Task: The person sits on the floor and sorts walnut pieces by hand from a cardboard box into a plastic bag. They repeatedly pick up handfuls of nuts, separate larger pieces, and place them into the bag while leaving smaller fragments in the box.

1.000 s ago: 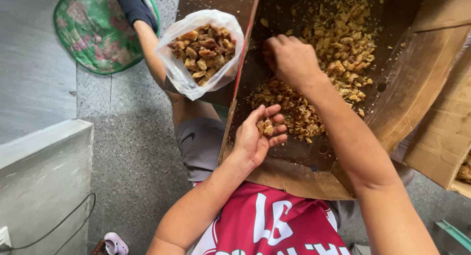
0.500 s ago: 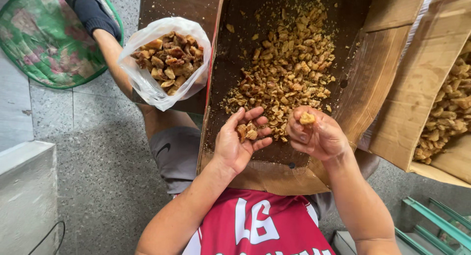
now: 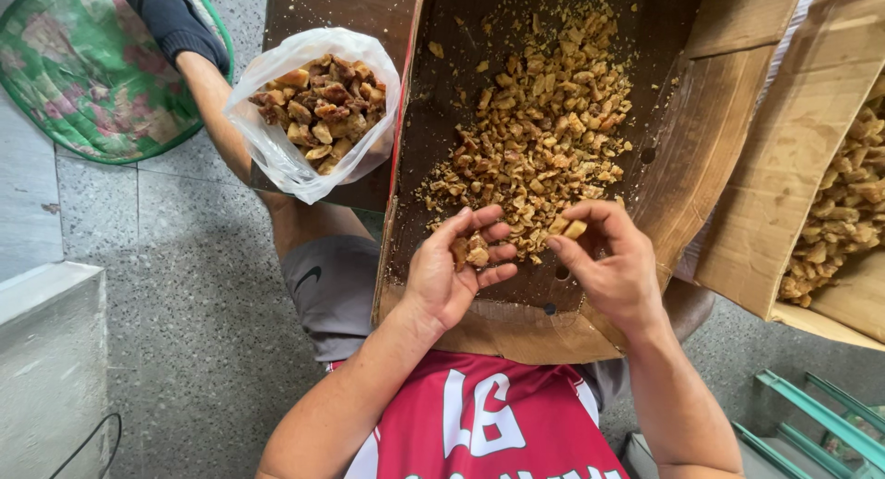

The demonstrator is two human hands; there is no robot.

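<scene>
- At the far left a round quilted cushion (image 3: 88,69), green with pink flowers and a green bound edge, lies on the speckled grey floor (image 3: 184,304); my dark-socked foot (image 3: 175,23) rests at its rim.
- A pale stone ledge (image 3: 51,359) fills the lower left corner, smooth and blocky.
- A thin, crinkled clear plastic bag (image 3: 277,156) sits open against my shin, loaded with chunky brown-and-tan pieces (image 3: 318,101), rough and irregular.
- Just right of the bag stands the flattened cardboard box (image 3: 701,165), its dark stained inside leaning on my lap, its raw tan flaps folded outward.
- A loose heap of small golden crumbly chunks (image 3: 544,129) spreads over the box's middle, with crumbs scattered around it.
- My left hand (image 3: 452,276) lies palm up at the heap's lower edge, fingers half curled, cupping a few small nuggets (image 3: 470,251).
- My right hand (image 3: 613,267) is just beside it, thumb and fingertips pinching one pale chunk (image 3: 567,228) above the cardboard.
- Farther right a second cardboard box (image 3: 802,193) holds more tan lumps (image 3: 843,202), well apart from my hands.
- A teal metal frame (image 3: 811,424) shows at the bottom right.
</scene>
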